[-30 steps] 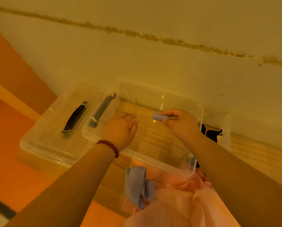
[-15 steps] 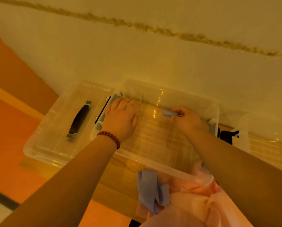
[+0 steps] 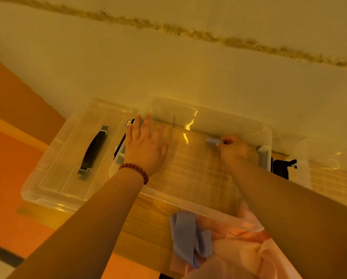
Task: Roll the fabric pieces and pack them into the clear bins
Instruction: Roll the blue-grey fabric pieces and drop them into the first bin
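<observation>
- Open clear bin (image 3: 219, 121): stands at frame centre on the wooden table (image 3: 148, 228), far wall close to the pale wall (image 3: 168, 67); its ribbed floor is visible and nothing lies on it
- Right hand (image 3: 233, 150): reaches inside the open clear bin near the far wall, right of centre; thumb and fingers pinch the blue fabric roll (image 3: 214, 141)
- Blue fabric roll: small, tightly wound, lying sideways with its free end pointing to frame left; held low in the bin, and contact with the bin floor cannot be determined
- Left hand (image 3: 144, 150): fingers straight and spread, holding nothing, placed over the left end of the open clear bin with fingertips towards the far left corner; contact with the bin cannot be determined
- Bead bracelet (image 3: 135, 170): dark red, worn on the left wrist
- Lidded clear bin (image 3: 53, 178): centre left of the frame, just beside the open clear bin; black handle (image 3: 94, 150) set in the lid
- Third clear bin (image 3: 319, 158): right edge of the frame, only partly in view; a black latch (image 3: 279, 168) shows between it and the open clear bin
- Unrolled blue fabric piece (image 3: 184, 238): lower centre of the frame, in front of the open clear bin, draped over the pink fabric (image 3: 239, 254)
- Pink fabric: loose heap at lower right, touching the near rim of the open clear bin
- Orange floor (image 3: 7, 178): left side of the frame, below table level
</observation>
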{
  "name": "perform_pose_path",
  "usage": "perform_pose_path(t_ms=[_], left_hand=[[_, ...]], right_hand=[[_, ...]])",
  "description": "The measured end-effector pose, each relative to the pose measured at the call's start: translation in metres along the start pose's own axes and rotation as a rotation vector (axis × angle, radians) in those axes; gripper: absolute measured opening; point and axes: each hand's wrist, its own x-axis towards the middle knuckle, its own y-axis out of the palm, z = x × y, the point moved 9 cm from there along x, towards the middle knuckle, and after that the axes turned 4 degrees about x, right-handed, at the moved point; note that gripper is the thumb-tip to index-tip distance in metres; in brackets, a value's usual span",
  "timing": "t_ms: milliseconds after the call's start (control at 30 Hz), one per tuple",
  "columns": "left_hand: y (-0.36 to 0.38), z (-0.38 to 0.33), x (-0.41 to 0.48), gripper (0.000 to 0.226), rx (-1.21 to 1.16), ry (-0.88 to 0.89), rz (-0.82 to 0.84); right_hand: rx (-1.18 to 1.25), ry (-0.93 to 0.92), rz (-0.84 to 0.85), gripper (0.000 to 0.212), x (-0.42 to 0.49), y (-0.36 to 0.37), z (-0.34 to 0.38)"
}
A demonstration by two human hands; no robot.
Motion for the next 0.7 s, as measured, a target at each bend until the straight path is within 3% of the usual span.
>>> perform_pose_path(t_ms=[700], left_hand=[[0.0035,-0.0064,0.0004,0.055,0.083,0.001,-0.014]], right_hand=[[0.086,0.001,-0.105,0.027,-0.0016,0.0036,-0.0045]])
